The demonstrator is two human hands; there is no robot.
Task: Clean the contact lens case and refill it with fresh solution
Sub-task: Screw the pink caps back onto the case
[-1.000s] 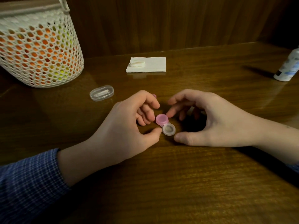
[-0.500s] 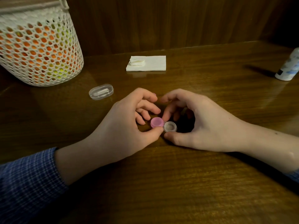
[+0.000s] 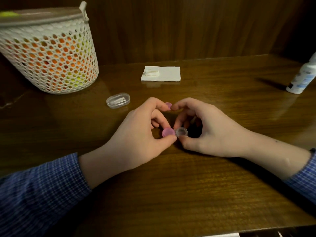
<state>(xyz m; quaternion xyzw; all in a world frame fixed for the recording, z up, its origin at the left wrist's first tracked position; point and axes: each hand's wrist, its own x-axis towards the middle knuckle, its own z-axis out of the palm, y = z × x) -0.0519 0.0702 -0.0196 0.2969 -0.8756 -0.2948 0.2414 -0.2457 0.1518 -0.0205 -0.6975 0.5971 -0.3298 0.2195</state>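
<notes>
Looking down from my head camera, I have the contact lens case (image 3: pixel 174 132) low over the wooden table (image 3: pixel 171 194), right in the middle between my two hands. My left hand (image 3: pixel 136 141) pinches the end with the pink cap (image 3: pixel 168 132), thumb below and a fingertip above it. My right hand (image 3: pixel 210 132) grips the other end, the clear well (image 3: pixel 182 131), with its thumb at the near side and curled fingers at the far side; whether that well has a cap on I cannot tell. A second pink cap (image 3: pixel 168 105) lies on the table just beyond my knuckles, partly hidden behind the tip of my left forefinger, and my right forefinger comes close to it. My curled right fingers also shadow the space behind the case, so I cannot see what is under my palm. To the left and a little farther off lies a small clear plastic box (image 3: pixel 118 100). Behind it, at the far left, stands a white mesh basket (image 3: pixel 51 53) with orange and yellow showing through its holes. Near the back wall lies a folded white napkin (image 3: pixel 165 74) with a small white wad on it. A white bottle (image 3: pixel 302 77) stands at the far right edge, well apart from my hands. My blue checked sleeves (image 3: pixel 39 194) cover both forearms.
</notes>
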